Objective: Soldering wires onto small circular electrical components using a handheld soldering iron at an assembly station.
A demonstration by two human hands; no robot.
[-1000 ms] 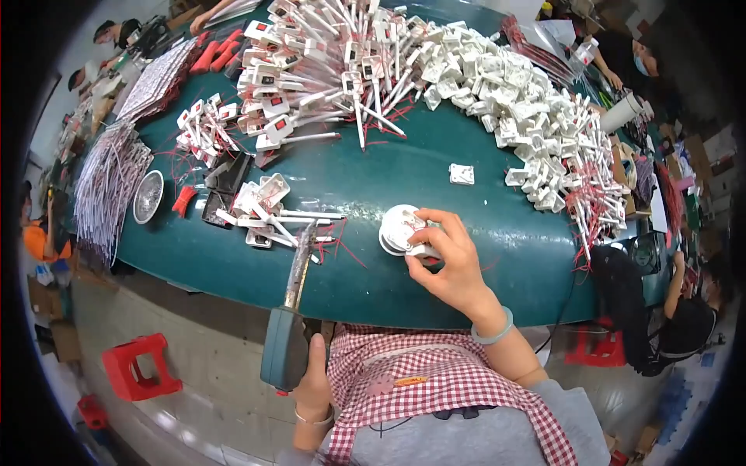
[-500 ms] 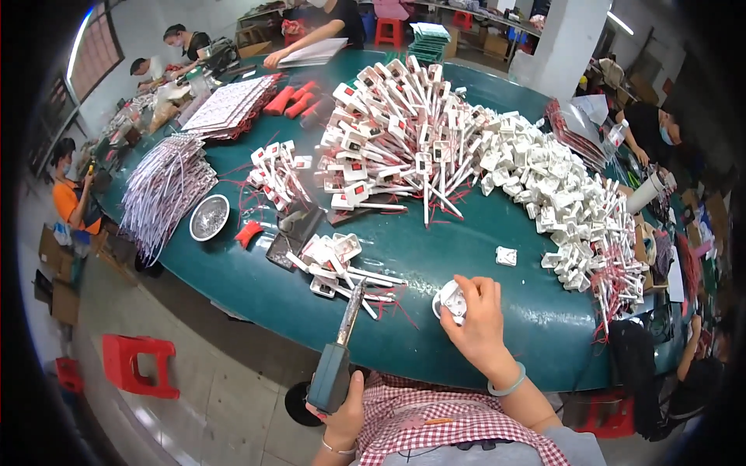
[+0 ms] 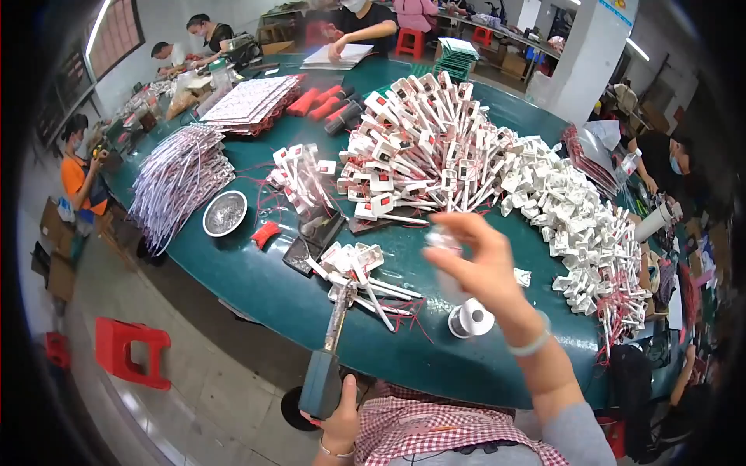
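At a green table (image 3: 404, 353), left grip (image 3: 340, 423) clasps soldering iron (image 3: 321, 386), right grip (image 3: 487, 260) pinches a blurred white piece (image 3: 442, 239)

One soldering iron (image 3: 323, 366), one bowl (image 3: 225, 234)

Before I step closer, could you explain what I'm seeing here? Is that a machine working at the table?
No machine: these are a person's own two bare hands. Every picture comes from one wide fisheye camera worn on the head, looking down, so straight edges bend near the rim. The left hand grips a teal-handled tool with a long metal tip. The right hand, raised, pinches a white piece too blurred to make out. On the green table lie heaped white casings, white-stemmed pieces with red wires, a bowl and a white spool.
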